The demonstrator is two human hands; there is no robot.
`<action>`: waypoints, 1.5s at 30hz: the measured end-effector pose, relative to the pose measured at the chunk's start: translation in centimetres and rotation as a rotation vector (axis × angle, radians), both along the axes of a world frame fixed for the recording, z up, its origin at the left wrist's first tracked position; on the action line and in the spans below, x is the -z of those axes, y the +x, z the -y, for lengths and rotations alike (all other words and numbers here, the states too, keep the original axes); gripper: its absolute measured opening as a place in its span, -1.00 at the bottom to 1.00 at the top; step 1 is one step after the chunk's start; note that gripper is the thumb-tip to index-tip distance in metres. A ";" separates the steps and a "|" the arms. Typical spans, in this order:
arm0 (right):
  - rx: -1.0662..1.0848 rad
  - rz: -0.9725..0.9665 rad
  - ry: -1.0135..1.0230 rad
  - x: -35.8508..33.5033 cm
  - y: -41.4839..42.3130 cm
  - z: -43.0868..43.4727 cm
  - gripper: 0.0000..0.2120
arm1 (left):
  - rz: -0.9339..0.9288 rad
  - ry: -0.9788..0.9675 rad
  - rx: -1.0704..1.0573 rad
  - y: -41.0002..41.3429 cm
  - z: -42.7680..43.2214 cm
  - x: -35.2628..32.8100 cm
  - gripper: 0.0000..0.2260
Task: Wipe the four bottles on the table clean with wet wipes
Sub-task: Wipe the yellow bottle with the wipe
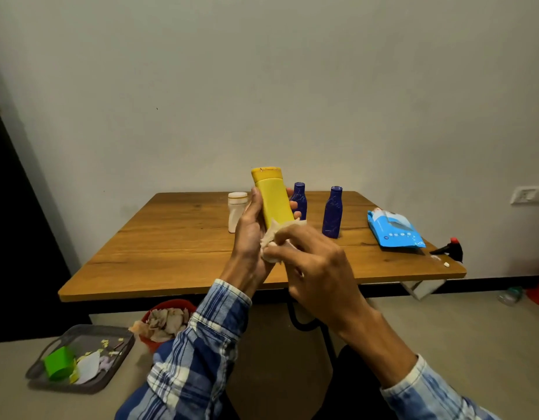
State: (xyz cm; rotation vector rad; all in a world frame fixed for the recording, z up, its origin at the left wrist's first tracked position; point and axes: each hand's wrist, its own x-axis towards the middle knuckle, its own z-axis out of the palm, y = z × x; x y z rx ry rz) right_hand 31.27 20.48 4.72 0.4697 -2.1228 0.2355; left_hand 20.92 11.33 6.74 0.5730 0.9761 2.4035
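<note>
My left hand grips a yellow bottle upright above the wooden table, cap up. My right hand pinches a crumpled, soiled wet wipe against the bottle's lower end. A white bottle stands on the table just behind my left hand. Two dark blue bottles stand upright farther right: one partly hidden behind the yellow bottle, the other in full view.
A blue pack of wet wipes lies at the table's right side, with a black spray nozzle near the right corner. On the floor are a red bin of used wipes and a grey tray with scraps.
</note>
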 end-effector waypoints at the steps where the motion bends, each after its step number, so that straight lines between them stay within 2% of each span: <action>1: 0.005 -0.018 -0.031 0.1 -0.3 -0.3 -0.81 | 0.004 0.019 -0.003 -0.1 0.0 -0.1 -0.42; 4: 0.099 -0.118 -0.353 0.0 -0.8 -2.0 -0.73 | 0.049 0.110 -0.021 0.0 0.3 -0.4 -0.52; 6: 0.099 -0.193 -0.456 0.2 -0.4 -2.1 -0.73 | 0.095 0.157 -0.020 -0.2 0.4 -0.6 -0.51; 8: 0.053 -0.241 -0.378 0.6 -0.1 -1.1 -0.78 | 0.164 0.220 0.015 -0.4 0.3 -0.7 -0.49; 11: 0.031 -0.259 -0.149 1.8 -0.4 -0.2 -0.90 | 0.237 0.247 0.088 0.0 -0.1 -0.7 -0.50; 15: 0.111 -0.322 -0.234 1.5 -1.3 -0.6 -0.93 | 0.250 0.256 0.052 0.1 -0.3 -1.0 -0.49; 19: 0.085 -0.291 -0.094 1.5 -1.6 0.0 -0.88 | 0.257 0.255 0.080 -0.2 0.1 -1.1 -0.48; 21: 0.104 -0.268 -0.217 1.3 -1.7 -0.9 -0.92 | 0.232 0.267 0.054 -0.5 0.5 -1.0 -0.47; 23: 0.130 -0.252 -0.462 0.8 -1.4 -2.0 -0.79 | 0.218 0.273 0.038 -0.6 0.8 -0.9 -0.46; 25: 0.088 -0.254 -0.542 0.3 -0.7 -2.3 -0.73 | 0.217 0.268 0.045 -0.4 0.7 -0.9 -0.46; 29: -0.060 -0.121 -0.366 -0.1 -0.5 -1.2 -0.71 | 0.170 0.223 0.060 0.1 0.3 -0.7 -0.48; 33: -0.015 -0.070 -0.416 -1.6 -1.2 -1.9 -0.71 | 0.063 0.166 0.069 1.3 -0.1 -0.7 -0.52; 37: -0.058 -0.019 -0.184 -1.2 -0.9 -1.2 -0.73 | 0.073 0.193 0.084 0.9 0.2 -0.6 -0.57; 39: -0.120 0.012 -0.212 -0.8 -0.7 -1.5 -0.73 | 0.093 0.204 0.085 0.4 0.5 -0.4 -0.59; 42: -0.149 -0.004 -0.360 -0.8 -0.3 -2.4 -0.72 | 0.094 0.121 -0.069 0.2 0.1 -0.1 -0.42; 45: -0.136 0.001 -0.269 -0.9 -0.2 -2.4 -0.75 | 0.052 0.070 -0.202 0.4 -0.4 0.0 -0.36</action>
